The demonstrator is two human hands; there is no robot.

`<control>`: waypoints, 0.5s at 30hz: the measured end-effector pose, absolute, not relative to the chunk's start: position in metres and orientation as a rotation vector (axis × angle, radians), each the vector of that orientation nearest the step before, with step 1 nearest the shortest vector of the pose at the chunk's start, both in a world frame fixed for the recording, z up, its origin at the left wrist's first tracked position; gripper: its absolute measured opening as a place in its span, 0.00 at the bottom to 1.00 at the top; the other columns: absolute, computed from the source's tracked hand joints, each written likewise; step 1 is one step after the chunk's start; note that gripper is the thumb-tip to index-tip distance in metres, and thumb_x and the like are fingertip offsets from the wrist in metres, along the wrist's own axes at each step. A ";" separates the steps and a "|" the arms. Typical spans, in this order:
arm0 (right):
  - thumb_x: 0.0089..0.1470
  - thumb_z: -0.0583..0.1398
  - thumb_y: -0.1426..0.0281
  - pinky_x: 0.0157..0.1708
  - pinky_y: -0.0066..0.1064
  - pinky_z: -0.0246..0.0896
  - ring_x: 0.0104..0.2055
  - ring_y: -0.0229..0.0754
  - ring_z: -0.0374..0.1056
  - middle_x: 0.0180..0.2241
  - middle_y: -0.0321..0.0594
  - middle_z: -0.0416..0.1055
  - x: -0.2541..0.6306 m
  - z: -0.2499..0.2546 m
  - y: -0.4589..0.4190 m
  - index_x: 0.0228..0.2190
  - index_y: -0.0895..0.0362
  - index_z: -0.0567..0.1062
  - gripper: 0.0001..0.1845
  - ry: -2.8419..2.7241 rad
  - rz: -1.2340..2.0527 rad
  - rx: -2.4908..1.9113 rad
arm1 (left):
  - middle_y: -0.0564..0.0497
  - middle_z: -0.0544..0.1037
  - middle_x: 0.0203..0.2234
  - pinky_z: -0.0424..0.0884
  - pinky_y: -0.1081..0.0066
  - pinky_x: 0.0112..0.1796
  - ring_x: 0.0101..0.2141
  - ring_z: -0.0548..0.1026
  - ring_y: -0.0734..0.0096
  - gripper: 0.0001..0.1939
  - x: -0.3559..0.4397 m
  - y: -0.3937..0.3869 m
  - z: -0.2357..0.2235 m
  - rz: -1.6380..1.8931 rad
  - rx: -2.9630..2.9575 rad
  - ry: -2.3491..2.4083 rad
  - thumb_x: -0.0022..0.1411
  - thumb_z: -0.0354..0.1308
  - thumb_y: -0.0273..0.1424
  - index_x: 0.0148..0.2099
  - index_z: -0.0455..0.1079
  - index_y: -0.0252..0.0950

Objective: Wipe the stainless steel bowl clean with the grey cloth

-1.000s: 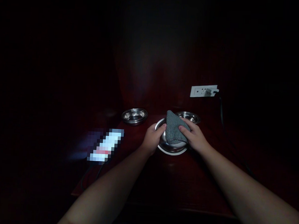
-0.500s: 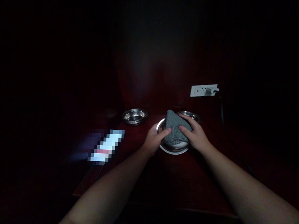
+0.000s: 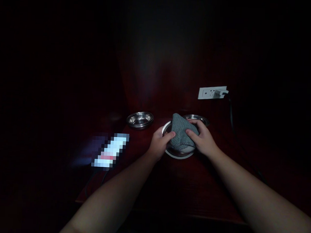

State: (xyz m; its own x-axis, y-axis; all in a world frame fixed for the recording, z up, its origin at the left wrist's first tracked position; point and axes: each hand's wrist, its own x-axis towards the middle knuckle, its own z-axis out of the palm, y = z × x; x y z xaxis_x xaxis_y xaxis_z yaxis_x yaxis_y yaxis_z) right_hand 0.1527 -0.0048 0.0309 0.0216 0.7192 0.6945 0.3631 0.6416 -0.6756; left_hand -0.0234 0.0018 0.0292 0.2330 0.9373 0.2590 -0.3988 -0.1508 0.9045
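Note:
Between my hands is a shiny metal bowl (image 3: 178,154), tilted a little, with a grey-green cloth (image 3: 182,131) draped over its inside and right rim. My left hand (image 3: 159,141) is closed on the bowl's left rim, its thumb resting on the cloth's edge. On the other side my right hand (image 3: 202,138) grips the cloth, thumb on top and fingers along its far right edge. The cloth has a dark checked border near me. It hides much of the bowl's inside, and whether my right fingers also touch the rim is hidden.
Metal bowls, seemingly stacked, sit at the back left (image 3: 140,120); another metal dish (image 3: 197,119) is partly hidden behind my right hand. A lit, blurred phone (image 3: 112,151) with a cable lies left on the dark red table (image 3: 187,198). A wall socket (image 3: 212,93) holds a plug and cord.
Both hands keep their hold on the bowl and cloth. Bowl, cloth and hands have shifted very slightly left; the whole view has moved up a touch.

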 end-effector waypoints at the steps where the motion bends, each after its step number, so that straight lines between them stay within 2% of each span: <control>1: 0.51 0.62 0.60 0.55 0.48 0.54 0.52 0.49 0.64 0.49 0.47 0.68 0.153 0.031 -0.005 0.41 0.55 0.69 0.18 -1.593 0.343 -0.916 | 0.48 0.78 0.35 0.69 0.66 0.42 0.36 0.75 0.67 0.20 -0.023 0.002 0.029 1.299 1.187 0.606 0.48 0.65 0.33 0.45 0.72 0.33; 8: 0.54 0.59 0.60 0.59 0.50 0.50 0.58 0.50 0.60 0.55 0.48 0.65 0.154 0.034 -0.005 0.41 0.55 0.75 0.16 -1.642 0.240 -0.919 | 0.47 0.78 0.35 0.69 0.64 0.44 0.36 0.75 0.67 0.21 -0.022 0.004 0.027 1.332 1.163 0.622 0.47 0.66 0.34 0.45 0.73 0.34; 15: 0.55 0.59 0.61 0.59 0.48 0.51 0.57 0.49 0.62 0.54 0.48 0.67 0.151 0.030 -0.003 0.49 0.55 0.70 0.21 -1.625 0.285 -0.891 | 0.46 0.79 0.37 0.68 0.62 0.46 0.39 0.76 0.64 0.23 -0.021 0.003 0.029 1.387 1.150 0.618 0.46 0.67 0.34 0.46 0.73 0.33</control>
State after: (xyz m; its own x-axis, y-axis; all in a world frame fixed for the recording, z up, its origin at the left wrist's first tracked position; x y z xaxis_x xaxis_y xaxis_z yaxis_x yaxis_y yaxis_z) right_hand 0.1506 -0.0028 0.0297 -0.0058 0.6804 0.7328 0.3899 0.6764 -0.6249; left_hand -0.0208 0.0028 0.0288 0.1565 0.9479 0.2774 -0.4277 -0.1881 0.8841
